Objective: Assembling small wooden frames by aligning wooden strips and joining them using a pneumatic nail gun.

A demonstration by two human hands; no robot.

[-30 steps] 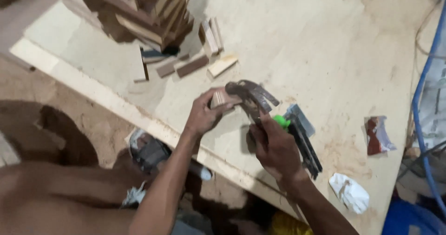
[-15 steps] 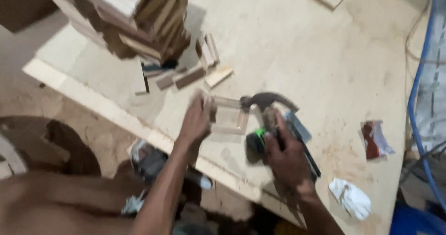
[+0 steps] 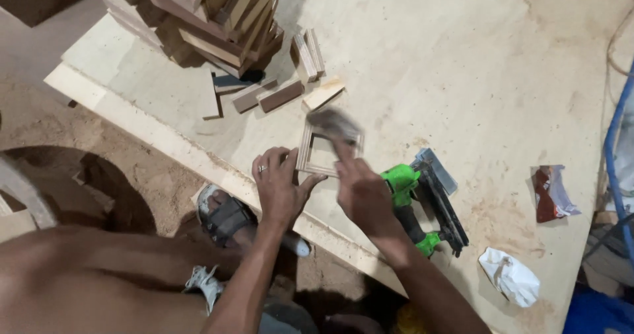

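Small square wooden frame (image 3: pixel 328 150) lies flat on the plywood bench (image 3: pixel 462 63) near its front edge, left hand (image 3: pixel 281 188) open, fingers pinning its left rail, right hand (image 3: pixel 362 192) fisted on a blurred hammer (image 3: pixel 332 124) over it; looks light, stiff, joints likely fragile, so best held by the rails.

A small square wooden frame (image 3: pixel 328 150) lies on the pale plywood bench (image 3: pixel 475 63) at the frame's centre. The left hand (image 3: pixel 281 187) rests on its lower-left corner; the right hand (image 3: pixel 363 192) sits just to its lower right, holding a blurred hammer (image 3: pixel 333 124) over the frame's top edge. A green and black nail gun (image 3: pixel 426 202) lies right of that hand. Short loose wooden strips (image 3: pixel 281 95) lie above the frame, below a stack of wooden frames (image 3: pixel 211 13) at upper left. A crumpled white paper (image 3: pixel 508 278) lies at lower right.
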